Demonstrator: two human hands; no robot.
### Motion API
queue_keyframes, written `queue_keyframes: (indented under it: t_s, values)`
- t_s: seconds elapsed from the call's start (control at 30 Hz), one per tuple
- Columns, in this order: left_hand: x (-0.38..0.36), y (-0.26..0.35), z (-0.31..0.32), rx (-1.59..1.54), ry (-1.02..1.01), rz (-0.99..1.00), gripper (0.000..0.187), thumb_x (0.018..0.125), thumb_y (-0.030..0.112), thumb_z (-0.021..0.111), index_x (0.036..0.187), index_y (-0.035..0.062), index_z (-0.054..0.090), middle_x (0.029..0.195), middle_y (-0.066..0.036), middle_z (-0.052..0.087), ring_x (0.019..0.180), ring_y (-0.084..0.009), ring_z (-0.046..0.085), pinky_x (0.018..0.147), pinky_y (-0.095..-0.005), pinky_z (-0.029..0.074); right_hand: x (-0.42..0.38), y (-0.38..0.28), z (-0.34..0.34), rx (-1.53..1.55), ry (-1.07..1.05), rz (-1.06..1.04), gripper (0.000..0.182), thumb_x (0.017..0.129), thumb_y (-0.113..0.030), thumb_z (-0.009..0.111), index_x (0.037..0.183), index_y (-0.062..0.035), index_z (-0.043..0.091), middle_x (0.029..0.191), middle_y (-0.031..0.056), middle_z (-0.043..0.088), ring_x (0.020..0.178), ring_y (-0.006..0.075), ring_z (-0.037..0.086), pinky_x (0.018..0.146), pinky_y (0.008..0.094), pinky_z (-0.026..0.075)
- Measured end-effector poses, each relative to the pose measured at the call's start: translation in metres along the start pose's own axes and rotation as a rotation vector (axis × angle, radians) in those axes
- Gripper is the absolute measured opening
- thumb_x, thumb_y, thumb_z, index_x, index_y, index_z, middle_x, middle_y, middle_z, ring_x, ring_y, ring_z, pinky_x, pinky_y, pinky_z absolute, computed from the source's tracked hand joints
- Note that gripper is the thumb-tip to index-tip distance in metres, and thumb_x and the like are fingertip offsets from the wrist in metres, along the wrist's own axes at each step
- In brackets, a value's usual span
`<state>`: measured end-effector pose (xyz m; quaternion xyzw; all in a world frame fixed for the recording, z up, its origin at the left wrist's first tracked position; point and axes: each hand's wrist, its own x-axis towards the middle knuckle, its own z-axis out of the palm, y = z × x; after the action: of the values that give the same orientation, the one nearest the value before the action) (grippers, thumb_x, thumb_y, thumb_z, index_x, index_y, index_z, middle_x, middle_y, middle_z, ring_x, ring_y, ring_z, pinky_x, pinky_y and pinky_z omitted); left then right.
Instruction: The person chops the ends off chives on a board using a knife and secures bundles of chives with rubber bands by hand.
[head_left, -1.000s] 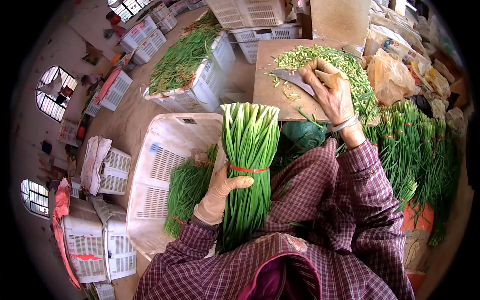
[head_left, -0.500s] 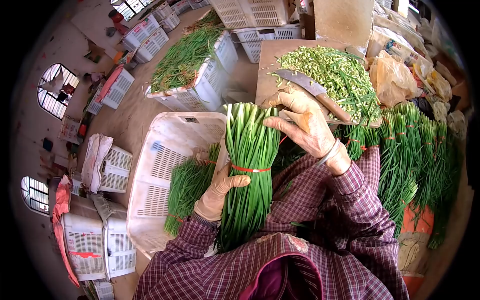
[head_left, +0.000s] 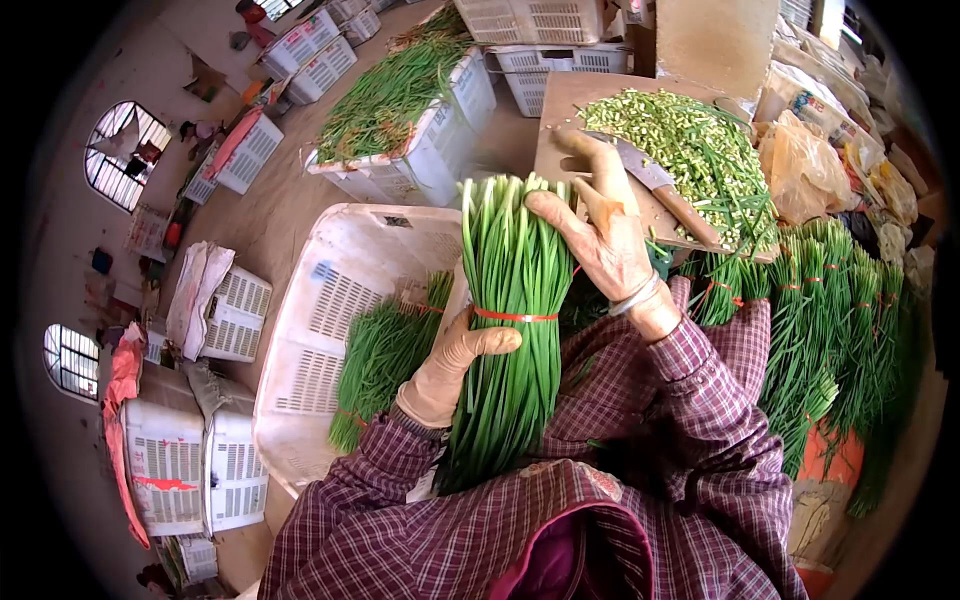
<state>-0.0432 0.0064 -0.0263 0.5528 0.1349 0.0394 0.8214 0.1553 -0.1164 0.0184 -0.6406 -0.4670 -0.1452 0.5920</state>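
My left hand (head_left: 450, 365), in a thin pale glove, is wrapped round the middle of a bundle of garlic chives (head_left: 510, 390). The bundle stands upright before my chest, pale cut ends up, with a red band (head_left: 515, 316) round it. My right hand (head_left: 610, 240) is beside the top of the bundle, its thumb against the stalks and its fingers spread away from them. Behind that hand, a knife (head_left: 665, 195) with a wooden handle lies on a wooden board (head_left: 562, 100) beside a heap of chopped stalk ends (head_left: 665, 125).
A white plastic crate (head_left: 320, 350) at the left holds banded chive bundles (head_left: 385, 350). More banded bundles (head_left: 820, 290) stand at the right. Further back, another crate (head_left: 440, 120) is heaped with loose stalks. Plastic bags (head_left: 805, 170) lie beyond the board.
My right hand's fingers have spread and lifted off the top of the bundle, while its thumb stays against the stalks. My left hand keeps its hold. The whole view has shifted slightly.
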Motion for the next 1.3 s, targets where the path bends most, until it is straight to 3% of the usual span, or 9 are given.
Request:
queue_keyframes:
  t_s: [0.13, 0.2, 0.33, 0.4, 0.5, 0.6, 0.8, 0.97, 1.3]
  values:
    - [-0.009, 0.062, 0.031, -0.231, 0.138, 0.151, 0.059, 0.084, 0.028, 0.081, 0.131, 0.0013, 0.058, 0.112, -0.007, 0.070, 0.097, -0.0168, 0.070, 0.086, -0.0319, 0.060, -0.031, -0.026, 0.034, 0.637, -0.015, 0.373, 0.093, 0.087, -0.037, 0.080, 0.153, 0.0065, 0.030, 0.156, 0.0198, 0.035, 0.138, 0.0301, 0.043, 0.114, 0.0401, 0.039]
    - [-0.010, 0.088, 0.011, -0.337, 0.140, 0.164, 0.057, 0.087, 0.029, 0.077, 0.131, 0.0008, 0.057, 0.114, -0.012, 0.071, 0.100, -0.0221, 0.072, 0.089, -0.0368, 0.061, -0.054, -0.030, 0.047, 0.633, -0.295, 0.376, 0.091, 0.087, -0.037, 0.080, 0.152, 0.0050, 0.033, 0.154, 0.0227, 0.039, 0.135, 0.0319, 0.048, 0.113, 0.0392, 0.040]
    - [-0.041, 0.158, -0.069, -0.279, 0.258, 0.267, 0.062, 0.090, 0.032, 0.073, 0.139, -0.0006, 0.053, 0.127, -0.018, 0.066, 0.111, -0.0293, 0.069, 0.098, -0.0473, 0.058, -0.106, -0.032, 0.063, 0.419, -0.883, 0.159, 0.052, 0.089, -0.031, 0.074, 0.131, -0.0035, 0.060, 0.109, 0.0210, 0.070, 0.093, 0.0391, 0.070, 0.083, 0.0421, 0.056]
    - [-0.073, 0.195, -0.112, -0.218, 0.358, 0.313, 0.053, 0.091, 0.023, 0.073, 0.136, -0.0002, 0.055, 0.125, -0.018, 0.067, 0.107, -0.0285, 0.071, 0.093, -0.0457, 0.061, -0.138, -0.024, 0.068, 0.131, -1.084, 0.099, 0.033, 0.090, -0.027, 0.071, 0.113, -0.0040, 0.068, 0.097, 0.0166, 0.071, 0.082, 0.0379, 0.068, 0.072, 0.0444, 0.055]
    - [-0.115, 0.224, -0.120, 0.325, 0.545, 0.494, 0.043, 0.087, 0.009, 0.075, 0.126, 0.0000, 0.059, 0.110, -0.012, 0.071, 0.089, -0.0187, 0.073, 0.081, -0.0345, 0.063, -0.169, 0.006, 0.075, 0.108, -0.937, -0.004, 0.018, 0.089, -0.021, 0.068, 0.097, -0.0047, 0.072, 0.097, 0.0123, 0.072, 0.079, 0.0342, 0.069, 0.070, 0.0427, 0.055]
    - [-0.140, 0.229, -0.167, 0.824, 0.717, 0.347, 0.052, 0.081, 0.006, 0.081, 0.128, 0.0043, 0.058, 0.108, -0.008, 0.072, 0.087, -0.0167, 0.071, 0.079, -0.0303, 0.061, -0.133, -0.003, 0.053, 0.121, -0.831, -0.028, 0.012, 0.086, -0.013, 0.068, 0.084, -0.0038, 0.074, 0.102, 0.0106, 0.073, 0.076, 0.0290, 0.071, 0.068, 0.0393, 0.056]
    - [-0.130, 0.099, -0.300, 0.960, 0.789, 0.041, 0.088, 0.067, -0.004, 0.088, 0.145, 0.0020, 0.048, 0.117, -0.007, 0.070, 0.103, -0.0178, 0.067, 0.091, -0.0336, 0.056, -0.090, -0.011, 0.011, 0.110, -0.718, 0.115, 0.006, 0.083, 0.000, 0.070, 0.085, 0.0053, 0.071, 0.107, 0.0198, 0.071, 0.082, 0.0322, 0.072, 0.068, 0.0355, 0.058]
    - [-0.071, -0.024, -0.359, 0.889, 0.827, -0.101, 0.096, 0.062, 0.015, 0.094, 0.145, -0.0001, 0.047, 0.124, -0.012, 0.067, 0.112, -0.0209, 0.063, 0.097, -0.0320, 0.052, -0.077, -0.017, -0.005, 0.021, -0.681, 0.512, 0.012, 0.083, -0.004, 0.073, 0.085, 0.0076, 0.069, 0.106, 0.0182, 0.071, 0.084, 0.0324, 0.071, 0.069, 0.0357, 0.056]
    - [0.040, -0.133, -0.431, 0.913, 0.750, -0.291, 0.086, 0.063, 0.023, 0.093, 0.138, 0.0054, 0.054, 0.119, -0.012, 0.069, 0.110, -0.0262, 0.065, 0.097, -0.0371, 0.050, -0.068, -0.001, 0.002, -0.057, -0.655, 0.482, 0.013, 0.081, -0.006, 0.075, 0.077, 0.0045, 0.067, 0.100, 0.0185, 0.072, 0.086, 0.0336, 0.073, 0.071, 0.0382, 0.060]
